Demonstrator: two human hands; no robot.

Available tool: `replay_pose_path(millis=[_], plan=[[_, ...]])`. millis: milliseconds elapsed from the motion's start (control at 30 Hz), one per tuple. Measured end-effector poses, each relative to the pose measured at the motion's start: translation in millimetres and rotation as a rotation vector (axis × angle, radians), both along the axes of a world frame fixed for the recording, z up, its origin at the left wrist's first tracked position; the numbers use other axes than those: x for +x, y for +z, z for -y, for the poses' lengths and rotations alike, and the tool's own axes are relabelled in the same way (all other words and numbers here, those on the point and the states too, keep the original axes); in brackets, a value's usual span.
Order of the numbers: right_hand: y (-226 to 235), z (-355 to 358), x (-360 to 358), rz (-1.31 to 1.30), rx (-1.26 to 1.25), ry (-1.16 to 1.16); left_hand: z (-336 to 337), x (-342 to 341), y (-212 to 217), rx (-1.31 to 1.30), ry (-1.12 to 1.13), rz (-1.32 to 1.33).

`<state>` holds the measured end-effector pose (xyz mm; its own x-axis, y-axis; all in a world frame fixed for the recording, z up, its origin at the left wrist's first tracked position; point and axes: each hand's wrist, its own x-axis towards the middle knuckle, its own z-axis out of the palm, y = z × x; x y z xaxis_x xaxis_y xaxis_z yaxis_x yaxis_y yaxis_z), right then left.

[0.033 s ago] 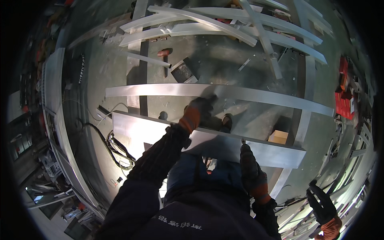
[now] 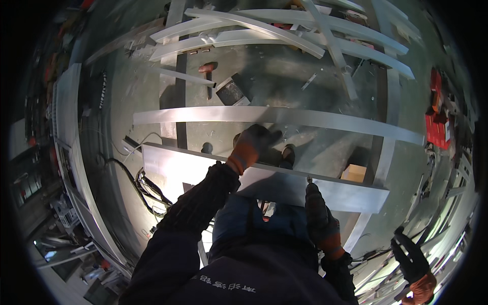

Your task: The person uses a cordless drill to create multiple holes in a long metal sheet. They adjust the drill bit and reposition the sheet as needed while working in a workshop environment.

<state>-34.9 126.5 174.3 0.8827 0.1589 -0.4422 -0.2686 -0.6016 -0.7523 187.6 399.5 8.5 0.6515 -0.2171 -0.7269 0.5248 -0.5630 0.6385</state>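
A broad silver metal beam (image 2: 356, 194) lies across in front of my body. My left hand (image 2: 252, 144), in a dark glove with an orange cuff, is over its far edge. Its fingers reach to the right, and I see nothing held in them. My right hand (image 2: 324, 229), gloved the same way, is closed around a dark drill-like tool (image 2: 315, 201). The metal tip (image 2: 309, 180) points away from me at the beam's far edge; whether it touches is hard to tell. My right glove hides much of the tool's body.
A second beam (image 2: 325, 120) lies farther out across supports; several more beams (image 2: 254, 23) are stacked beyond. A red-headed hammer (image 2: 207, 68), a dark square plate (image 2: 234, 91) and a cardboard box (image 2: 354, 173) are around. Cables (image 2: 147, 188) coil left. Another dark-gloved hand (image 2: 410, 254) shows lower right.
My left hand has drawn back slightly toward me, and its outstretched finger points more to the right. My right hand and the tool stay in place. The lower-right glove shifts slightly.
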Motion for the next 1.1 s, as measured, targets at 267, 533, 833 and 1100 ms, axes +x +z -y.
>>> replay_pose_path(millis=[267,533,833,1100], plan=[[-24.4,16.2,-31.7,0.034,-0.074,0.060,33.2,67.2,-10.4,0.545,-0.816,0.665],[-16.7,14.7,-42.4,-0.121,0.041,-0.237,33.8,81.8,3.6,0.339,-0.990,0.423],[-7.7,7.6,-36.9,-0.174,0.138,-0.229,-8.9,116.5,-116.8,-0.313,-0.557,-0.389],[0.0,12.9,-8.1,-0.170,0.021,-0.111,-2.5,109.2,-105.0,0.125,-0.369,0.357]])
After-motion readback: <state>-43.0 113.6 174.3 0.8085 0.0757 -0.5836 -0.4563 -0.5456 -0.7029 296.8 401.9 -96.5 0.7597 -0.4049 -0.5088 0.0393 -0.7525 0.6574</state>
